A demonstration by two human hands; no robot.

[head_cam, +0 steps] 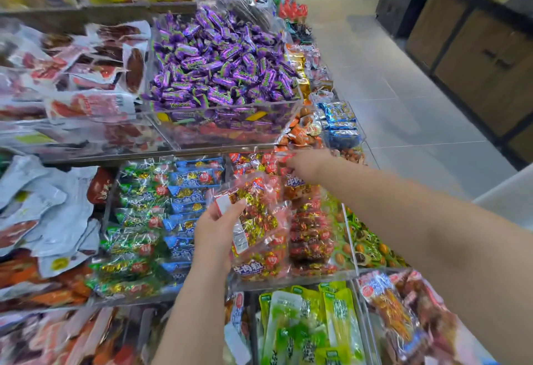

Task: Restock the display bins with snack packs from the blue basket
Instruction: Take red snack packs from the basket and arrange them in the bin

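My left hand (215, 227) grips a clear red snack pack (253, 214) full of gold-wrapped pieces, held tilted over the clear display bin (291, 281) of matching red packs. My right hand (307, 164) reaches across to the back of that same bin and pinches the top edge of another red pack (291, 184) standing there. The blue basket is not in view.
Green packs (132, 238) and blue packs (190, 206) fill the bin to the left. Above stands a clear bin of purple candies (222, 67). Green pouches (311, 324) lie below. White and red meat packs (57, 99) pile at left. A tiled aisle (403, 99) runs right.
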